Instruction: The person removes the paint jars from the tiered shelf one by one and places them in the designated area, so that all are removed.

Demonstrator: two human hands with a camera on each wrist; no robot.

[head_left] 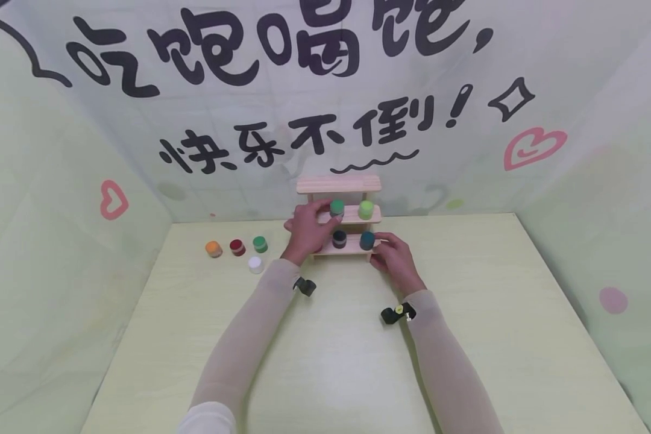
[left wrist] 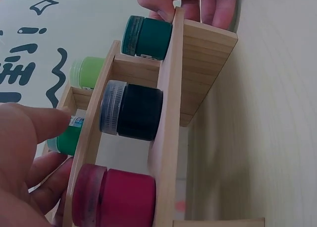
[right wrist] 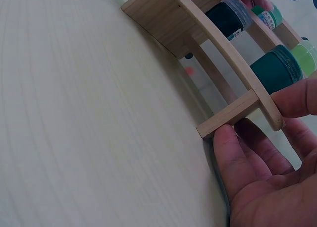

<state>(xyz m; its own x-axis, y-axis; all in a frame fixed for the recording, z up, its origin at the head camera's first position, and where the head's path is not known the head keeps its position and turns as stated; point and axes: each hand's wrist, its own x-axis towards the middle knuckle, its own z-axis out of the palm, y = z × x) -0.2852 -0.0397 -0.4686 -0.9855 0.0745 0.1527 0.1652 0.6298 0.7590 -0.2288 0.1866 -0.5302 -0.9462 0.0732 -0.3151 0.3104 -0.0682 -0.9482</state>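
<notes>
A small three-tier wooden rack point(head_left: 339, 184) stands at the back of the table. My left hand point(head_left: 307, 231) pinches a green paint jar point(head_left: 337, 209) between thumb and fingers on the middle tier. A light green jar point(head_left: 366, 210) sits to its right. Along the bottom tier are a crimson jar point(left wrist: 119, 196), mostly covered by my left hand in the head view, a dark navy jar point(head_left: 339, 239) and a teal jar point(head_left: 367, 240). My right hand point(head_left: 397, 258) grips the rack's right end beside the teal jar, thumb at the shelf edge point(right wrist: 273, 119).
Left of the rack on the table point(head_left: 347, 337) are an orange jar point(head_left: 213, 249), a dark red jar point(head_left: 237, 247), another green jar point(head_left: 260, 244) and a white jar point(head_left: 255, 264). A printed cloth backdrop point(head_left: 239, 199) hangs right behind the rack.
</notes>
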